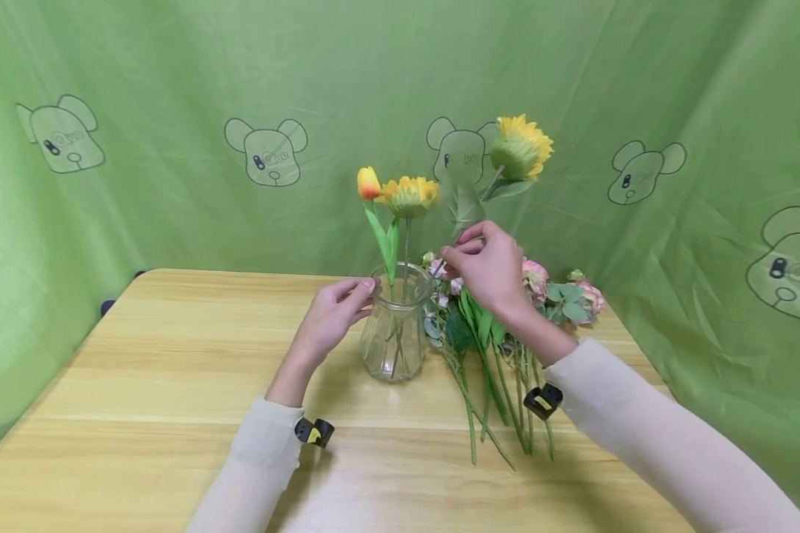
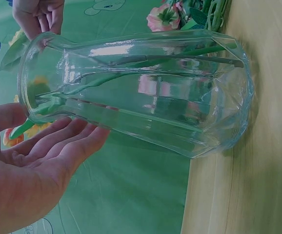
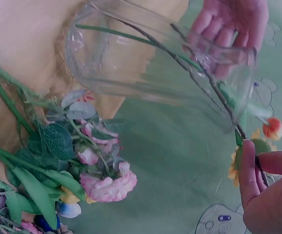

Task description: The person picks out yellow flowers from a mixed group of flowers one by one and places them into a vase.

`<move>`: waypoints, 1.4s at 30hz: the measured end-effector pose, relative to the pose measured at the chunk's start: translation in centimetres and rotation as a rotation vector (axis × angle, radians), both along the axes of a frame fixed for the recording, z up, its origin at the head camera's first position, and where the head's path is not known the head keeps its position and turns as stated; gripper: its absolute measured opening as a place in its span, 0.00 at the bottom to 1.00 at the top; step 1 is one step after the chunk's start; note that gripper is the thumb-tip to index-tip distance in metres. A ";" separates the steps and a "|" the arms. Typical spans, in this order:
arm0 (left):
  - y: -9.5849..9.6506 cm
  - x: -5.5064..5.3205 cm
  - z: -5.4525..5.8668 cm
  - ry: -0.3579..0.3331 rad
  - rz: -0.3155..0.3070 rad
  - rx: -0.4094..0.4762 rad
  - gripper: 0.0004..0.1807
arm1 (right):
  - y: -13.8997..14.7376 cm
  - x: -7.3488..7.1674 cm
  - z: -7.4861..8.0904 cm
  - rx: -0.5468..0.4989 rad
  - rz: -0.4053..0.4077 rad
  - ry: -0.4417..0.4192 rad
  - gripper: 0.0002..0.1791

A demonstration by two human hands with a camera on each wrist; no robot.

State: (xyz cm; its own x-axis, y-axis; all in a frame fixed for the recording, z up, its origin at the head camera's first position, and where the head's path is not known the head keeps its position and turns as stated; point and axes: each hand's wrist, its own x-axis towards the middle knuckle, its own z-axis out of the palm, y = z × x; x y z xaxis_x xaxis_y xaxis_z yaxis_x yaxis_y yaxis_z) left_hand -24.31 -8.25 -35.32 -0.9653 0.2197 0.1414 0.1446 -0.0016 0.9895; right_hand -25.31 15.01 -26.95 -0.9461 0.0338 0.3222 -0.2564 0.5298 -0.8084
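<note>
A clear glass vase (image 1: pixel 395 337) stands upright on the table, holding an orange-yellow tulip (image 1: pixel 369 183) and a yellow sunflower (image 1: pixel 410 195). My left hand (image 1: pixel 330 314) steadies the vase at its neck, thumb at the rim and fingers along the glass below. Thumb and fingers of my right hand (image 1: pixel 490 266) pinch the stem of a second sunflower (image 1: pixel 521 148), whose head tilts up to the right. In the right wrist view, this dark stem (image 3: pixel 219 97) slants through the vase mouth, its lower part inside the glass.
Right of the vase lies a loose bunch of artificial flowers, with pink blooms (image 1: pixel 535 275) toward the back and green stems (image 1: pixel 500 400) pointing toward me. The wooden table (image 1: pixel 193 355) is enclosed by green curtains (image 1: pixel 347 74) printed with bear heads.
</note>
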 end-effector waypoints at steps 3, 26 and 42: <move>0.0 0.0 0.0 0.003 0.003 -0.004 0.24 | -0.6 0.2 -0.4 0.023 0.011 0.005 0.15; -0.1 0.0 0.0 0.006 -0.003 -0.002 0.24 | -3.7 0.8 -1.6 0.261 0.093 0.175 0.07; -0.1 0.1 0.1 0.009 0.005 -0.005 0.24 | -3.9 0.9 -1.7 0.308 0.092 0.160 0.07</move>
